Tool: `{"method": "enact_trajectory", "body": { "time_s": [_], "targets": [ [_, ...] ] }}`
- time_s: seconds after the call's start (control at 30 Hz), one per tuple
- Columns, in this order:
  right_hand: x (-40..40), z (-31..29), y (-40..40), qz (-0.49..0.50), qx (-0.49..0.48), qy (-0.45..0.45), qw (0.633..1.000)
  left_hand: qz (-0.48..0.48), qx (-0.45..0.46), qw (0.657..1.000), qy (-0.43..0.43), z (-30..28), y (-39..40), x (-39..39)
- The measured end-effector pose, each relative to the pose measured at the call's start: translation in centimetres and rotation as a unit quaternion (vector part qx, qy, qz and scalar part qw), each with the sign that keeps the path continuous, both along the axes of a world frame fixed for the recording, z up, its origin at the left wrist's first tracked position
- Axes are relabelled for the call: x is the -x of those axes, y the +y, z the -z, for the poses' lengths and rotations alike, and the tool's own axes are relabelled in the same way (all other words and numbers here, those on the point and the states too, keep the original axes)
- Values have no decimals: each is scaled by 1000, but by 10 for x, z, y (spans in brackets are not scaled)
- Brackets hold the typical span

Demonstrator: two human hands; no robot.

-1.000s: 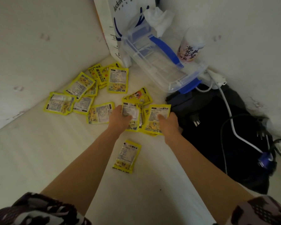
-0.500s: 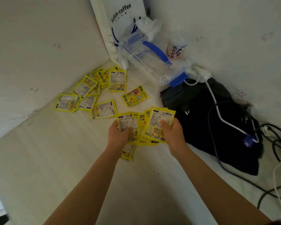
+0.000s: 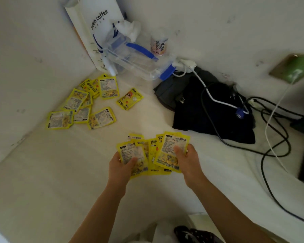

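Packets (image 3: 153,151), yellow and flat, are spread in a fan between your 2 hands, held low in the middle of the view over the white surface (image 3: 60,172). Your left hand (image 3: 120,166) grips the left end of the fan, thumb pressed on the front packet's printed label. Your right hand (image 3: 188,160) pinches the right end the same way, thumb on top and fingers curled behind. The packets overlap one another between both grips. More yellow packets lie loose in a cluster (image 3: 88,106) near the left wall, well apart from your hands, with 1 single packet (image 3: 129,98) by itself to their right. In the corner beyond, a clear plastic box (image 3: 135,62) with blue latches sits tilted in front of a white paper bag (image 3: 98,27). A dark cloth (image 3: 209,111) with cables (image 3: 216,101) across it lies to the right.
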State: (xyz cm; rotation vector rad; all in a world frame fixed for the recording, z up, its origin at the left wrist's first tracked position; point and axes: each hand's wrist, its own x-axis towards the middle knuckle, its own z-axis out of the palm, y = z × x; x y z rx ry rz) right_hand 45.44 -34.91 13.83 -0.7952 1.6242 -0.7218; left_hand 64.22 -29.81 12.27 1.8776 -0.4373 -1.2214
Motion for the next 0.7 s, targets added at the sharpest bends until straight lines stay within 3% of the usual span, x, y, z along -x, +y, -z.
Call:
{"method": "enact_trajectory", "body": {
  "time_s": [0.43, 0.7],
  "targets": [
    [-16, -5, 176, 205, 3, -4, 979, 196, 12, 980, 9, 5, 95, -21],
    [20, -17, 272, 342, 25, -8, 939, 343, 27, 938, 35, -5, 139, 26]
  ]
}}
